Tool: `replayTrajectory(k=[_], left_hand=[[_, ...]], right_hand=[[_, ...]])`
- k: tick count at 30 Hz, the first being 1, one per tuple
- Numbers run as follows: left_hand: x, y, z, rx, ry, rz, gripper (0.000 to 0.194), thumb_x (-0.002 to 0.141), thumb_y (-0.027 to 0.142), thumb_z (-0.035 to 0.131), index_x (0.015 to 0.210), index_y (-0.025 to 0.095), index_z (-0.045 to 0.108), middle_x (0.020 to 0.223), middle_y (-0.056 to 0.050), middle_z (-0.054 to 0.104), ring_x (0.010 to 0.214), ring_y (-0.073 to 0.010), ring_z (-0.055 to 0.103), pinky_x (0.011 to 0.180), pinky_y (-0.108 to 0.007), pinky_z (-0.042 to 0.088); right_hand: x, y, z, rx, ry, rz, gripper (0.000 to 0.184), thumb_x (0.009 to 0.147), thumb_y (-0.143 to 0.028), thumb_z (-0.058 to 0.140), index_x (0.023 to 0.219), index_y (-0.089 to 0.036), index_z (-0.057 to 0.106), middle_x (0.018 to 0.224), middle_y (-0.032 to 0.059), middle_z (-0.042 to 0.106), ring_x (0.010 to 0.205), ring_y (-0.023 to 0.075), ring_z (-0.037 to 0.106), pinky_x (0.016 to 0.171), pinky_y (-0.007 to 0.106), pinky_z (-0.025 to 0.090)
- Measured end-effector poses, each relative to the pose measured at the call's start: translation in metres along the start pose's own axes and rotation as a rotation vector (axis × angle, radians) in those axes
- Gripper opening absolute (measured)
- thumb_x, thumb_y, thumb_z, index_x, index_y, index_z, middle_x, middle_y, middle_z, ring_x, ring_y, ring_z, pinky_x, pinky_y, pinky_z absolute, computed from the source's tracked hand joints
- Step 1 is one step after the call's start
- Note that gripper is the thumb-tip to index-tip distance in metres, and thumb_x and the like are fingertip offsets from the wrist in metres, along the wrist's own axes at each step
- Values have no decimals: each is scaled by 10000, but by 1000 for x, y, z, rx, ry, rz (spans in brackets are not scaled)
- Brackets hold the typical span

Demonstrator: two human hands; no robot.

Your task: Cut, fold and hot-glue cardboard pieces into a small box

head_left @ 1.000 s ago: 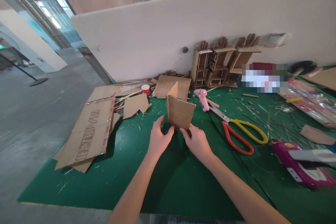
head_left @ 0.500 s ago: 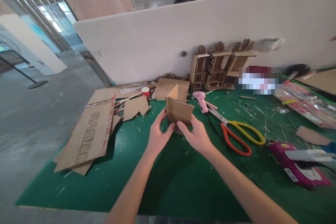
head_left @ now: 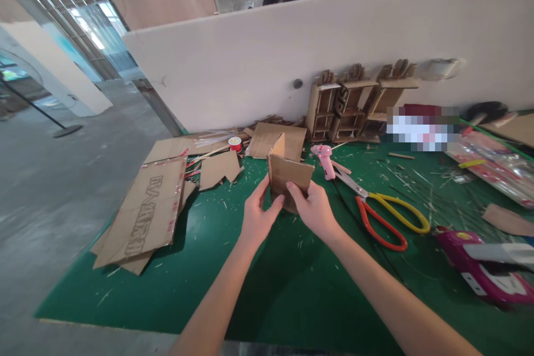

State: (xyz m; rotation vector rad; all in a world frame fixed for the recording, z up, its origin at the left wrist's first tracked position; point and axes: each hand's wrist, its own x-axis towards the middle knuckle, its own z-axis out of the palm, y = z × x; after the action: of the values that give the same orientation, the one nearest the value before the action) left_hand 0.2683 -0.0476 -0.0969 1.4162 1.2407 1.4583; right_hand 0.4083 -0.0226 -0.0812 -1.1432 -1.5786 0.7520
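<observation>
Both hands hold a small upright cardboard piece point(head_left: 287, 175), made of panels joined at an angle along its left edge. My left hand point(head_left: 261, 211) grips it at the lower left, thumb on the front panel and fingers round the side. On the right, my right hand point(head_left: 315, 208) pinches the front panel, its thumb laid on the face and its fingers mostly hidden behind. Just beyond lie a pink glue gun point(head_left: 324, 161) and large scissors point(head_left: 381, 206) with one red and one yellow handle.
Cardboard sheets point(head_left: 146, 206) lie stacked at the left. A red spool point(head_left: 235, 144) and flat cardboard scraps point(head_left: 219, 169) are behind. Several cardboard structures point(head_left: 354, 108) lean on the white partition point(head_left: 233, 72). A magenta device point(head_left: 479, 267) sits at right on the green table point(head_left: 175, 295).
The view has shifted slightly, so the table's contents sit a little further right. My right thumb has moved up on the front panel. The person behind the partition has moved left.
</observation>
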Motion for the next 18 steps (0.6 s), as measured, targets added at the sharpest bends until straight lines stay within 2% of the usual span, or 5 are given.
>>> replayTrajectory(k=[8, 14, 18], left_hand=[[2, -1, -5, 171, 34, 49, 539, 803, 313, 676, 1317, 199, 562, 1366, -97, 577, 1280, -253, 522, 1108, -430, 396], [5, 3, -9, 213, -7, 77, 505, 830, 322, 648, 1310, 196, 557, 1344, -98, 592, 1247, -242, 548, 1076, -415, 433], [10, 13, -12, 217, -26, 147, 604, 821, 307, 661, 1387, 237, 460, 1294, -81, 621, 1178, -228, 593, 1027, -418, 479]], right_hand=[[0, -1, 0, 8, -17, 9, 258, 886, -383, 510, 850, -157, 628, 829, 91, 735, 773, 245, 687, 663, 313, 522], [3, 0, -1, 6, -27, 1, 239, 885, -367, 511, 857, -158, 623, 838, 86, 734, 788, 246, 687, 663, 310, 519], [3, 3, 0, 33, -49, -11, 231, 895, -364, 513, 913, -163, 625, 887, 86, 736, 817, 250, 690, 691, 326, 529]])
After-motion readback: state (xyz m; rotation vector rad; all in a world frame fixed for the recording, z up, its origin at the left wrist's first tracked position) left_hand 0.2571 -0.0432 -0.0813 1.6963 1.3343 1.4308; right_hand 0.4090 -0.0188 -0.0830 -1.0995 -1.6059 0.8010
